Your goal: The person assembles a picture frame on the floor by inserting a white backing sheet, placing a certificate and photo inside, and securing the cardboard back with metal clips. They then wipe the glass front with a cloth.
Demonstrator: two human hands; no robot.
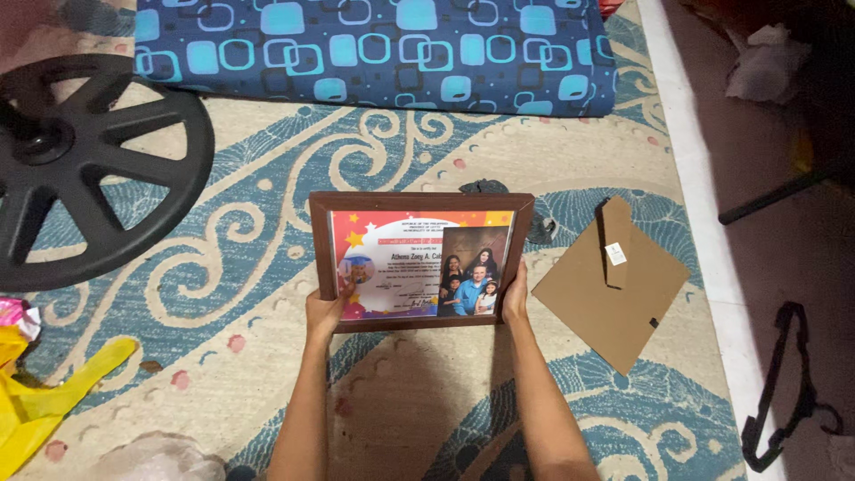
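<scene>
**Framed certificate held low over the patterned rug**

Much of each hand is tucked out of sight: the left hand (324, 313) and the right hand (515, 298) each clamp a lower corner of the dark brown wooden picture frame (421, 260), thumbs on the front, the other fingers hidden behind it. The frame holds a colourful printed certificate (392, 263) with a small family photograph (474, 270) laid over its right part, covering some of the print. The frame is held upright, facing the wearer, above the cream and blue swirl-patterned rug (267, 267).

Just right of the frame lies a brown cardboard backing board with a fold-out stand (611, 285), flat on the rug. A small dark object (484, 188) peeks out above the frame's top edge, and another (541, 230) sits by its right side; what they are is hard to tell. Well left of the frame, a black spoked plastic wheel (80, 160) is cut off at the edge. Above the frame is a blue mattress with square patterns (374, 53). Far left and below, a yellow plastic bag (44, 396) is partly cropped. Far right of the frame, a black clothes hanger (788, 392) lies on the bare floor.
</scene>
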